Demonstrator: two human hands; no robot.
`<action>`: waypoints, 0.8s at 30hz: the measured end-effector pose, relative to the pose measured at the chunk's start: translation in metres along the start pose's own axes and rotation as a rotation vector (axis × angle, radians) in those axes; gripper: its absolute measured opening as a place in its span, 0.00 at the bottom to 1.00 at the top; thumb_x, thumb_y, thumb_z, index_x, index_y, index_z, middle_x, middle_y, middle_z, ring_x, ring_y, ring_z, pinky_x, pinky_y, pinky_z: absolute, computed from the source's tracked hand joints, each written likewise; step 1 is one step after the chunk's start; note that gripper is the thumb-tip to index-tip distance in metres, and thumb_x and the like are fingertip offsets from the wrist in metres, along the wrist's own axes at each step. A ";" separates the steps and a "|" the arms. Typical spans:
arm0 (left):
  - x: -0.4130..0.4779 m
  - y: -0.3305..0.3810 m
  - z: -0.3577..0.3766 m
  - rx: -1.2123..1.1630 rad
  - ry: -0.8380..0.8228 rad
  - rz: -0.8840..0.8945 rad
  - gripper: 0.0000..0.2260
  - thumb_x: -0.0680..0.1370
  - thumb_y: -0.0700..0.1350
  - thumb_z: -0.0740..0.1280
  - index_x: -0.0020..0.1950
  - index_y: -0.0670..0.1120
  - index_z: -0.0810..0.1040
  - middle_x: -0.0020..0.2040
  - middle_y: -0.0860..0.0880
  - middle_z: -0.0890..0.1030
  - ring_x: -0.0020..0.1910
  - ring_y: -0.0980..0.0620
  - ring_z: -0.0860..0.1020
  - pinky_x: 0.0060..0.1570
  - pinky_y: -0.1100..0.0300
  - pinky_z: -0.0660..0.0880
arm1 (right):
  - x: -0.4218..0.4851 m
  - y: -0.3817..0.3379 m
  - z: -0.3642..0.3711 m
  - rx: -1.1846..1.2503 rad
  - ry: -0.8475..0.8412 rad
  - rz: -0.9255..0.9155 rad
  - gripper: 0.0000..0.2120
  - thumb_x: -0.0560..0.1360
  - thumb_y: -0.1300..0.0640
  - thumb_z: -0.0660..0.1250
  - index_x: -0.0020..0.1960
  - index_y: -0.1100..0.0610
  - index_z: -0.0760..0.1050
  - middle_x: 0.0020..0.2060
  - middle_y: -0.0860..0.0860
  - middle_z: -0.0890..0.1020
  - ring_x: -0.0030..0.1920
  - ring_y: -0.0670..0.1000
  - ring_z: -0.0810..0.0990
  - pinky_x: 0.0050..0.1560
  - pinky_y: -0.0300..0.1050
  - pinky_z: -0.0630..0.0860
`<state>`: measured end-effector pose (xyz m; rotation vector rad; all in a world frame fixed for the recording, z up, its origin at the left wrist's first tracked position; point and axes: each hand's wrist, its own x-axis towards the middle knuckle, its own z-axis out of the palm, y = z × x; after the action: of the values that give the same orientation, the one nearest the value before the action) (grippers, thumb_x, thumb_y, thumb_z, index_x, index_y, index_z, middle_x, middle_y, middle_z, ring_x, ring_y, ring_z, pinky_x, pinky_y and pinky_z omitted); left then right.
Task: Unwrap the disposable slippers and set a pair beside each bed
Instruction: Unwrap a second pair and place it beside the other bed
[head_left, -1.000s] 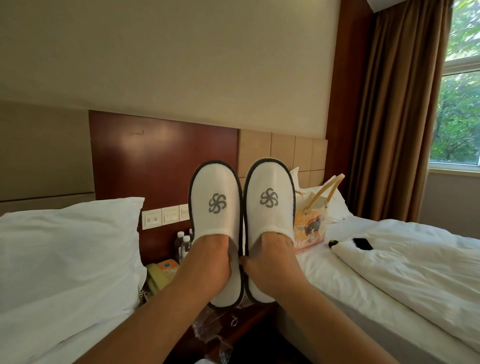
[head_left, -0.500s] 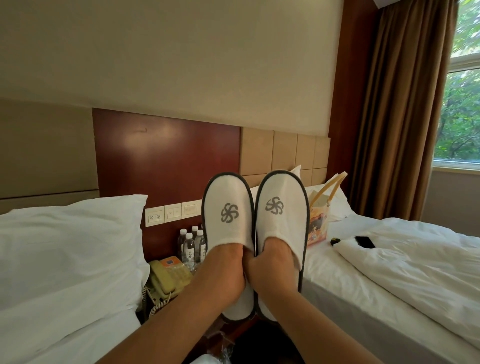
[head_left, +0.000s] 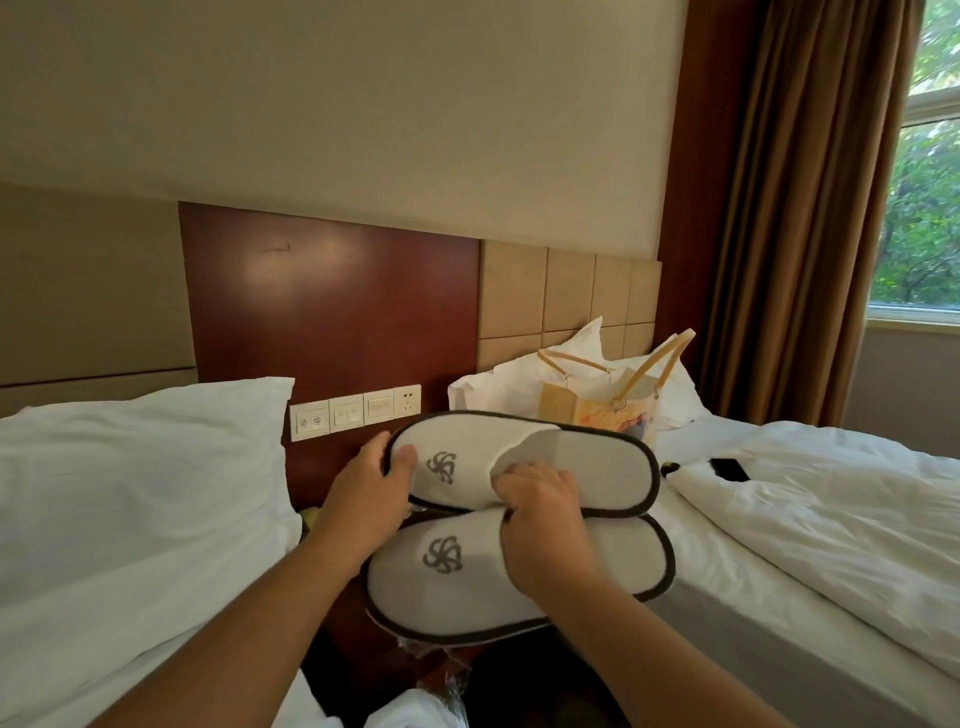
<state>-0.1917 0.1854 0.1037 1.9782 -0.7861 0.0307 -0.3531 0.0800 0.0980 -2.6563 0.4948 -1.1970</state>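
Two white disposable slippers with dark trim and a grey pinwheel logo lie sideways in the air between the beds, toes to the left. The upper slipper (head_left: 571, 462) is gripped at its toe by my left hand (head_left: 371, 486). My right hand (head_left: 545, 512) curls its fingers into the opening of the upper slipper and lies over the lower slipper (head_left: 441, 587). The left bed (head_left: 130, 519) and the right bed (head_left: 810, 545) flank the gap. Clear plastic wrapping (head_left: 441, 670) lies below the slippers.
A dark wooden headboard panel with a row of wall switches (head_left: 353, 415) faces me. On the right bed stand a paper gift bag (head_left: 618, 410) with handles, pillows, a folded duvet and a black phone (head_left: 730, 469). Brown curtains (head_left: 810, 208) and a window are at the right.
My hands came out of the slippers, which stood upright side by side. The slippers are turned sideways, one above the other, and my hands hold them from outside.
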 end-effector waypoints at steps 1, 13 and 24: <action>0.000 -0.004 0.003 -0.083 -0.026 -0.061 0.24 0.80 0.60 0.56 0.74 0.52 0.67 0.65 0.49 0.75 0.51 0.56 0.76 0.47 0.60 0.76 | -0.002 -0.002 0.002 0.014 0.003 -0.041 0.20 0.64 0.69 0.56 0.44 0.58 0.83 0.40 0.51 0.82 0.42 0.50 0.70 0.47 0.48 0.68; -0.028 -0.027 0.027 -0.337 0.115 -0.190 0.17 0.80 0.64 0.54 0.50 0.56 0.76 0.46 0.54 0.81 0.47 0.54 0.77 0.47 0.51 0.72 | -0.006 0.009 0.001 0.044 0.047 -0.054 0.15 0.71 0.63 0.62 0.49 0.51 0.84 0.43 0.44 0.82 0.45 0.43 0.61 0.47 0.45 0.68; -0.035 -0.025 0.040 -0.556 0.185 -0.259 0.21 0.79 0.63 0.53 0.45 0.53 0.81 0.45 0.46 0.84 0.46 0.47 0.81 0.48 0.45 0.76 | -0.008 0.007 -0.011 0.060 0.111 -0.140 0.09 0.67 0.66 0.70 0.44 0.56 0.84 0.38 0.45 0.82 0.40 0.45 0.64 0.42 0.40 0.66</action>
<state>-0.2175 0.1801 0.0513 1.5039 -0.3598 -0.1422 -0.3680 0.0757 0.0977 -2.6214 0.2877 -1.3822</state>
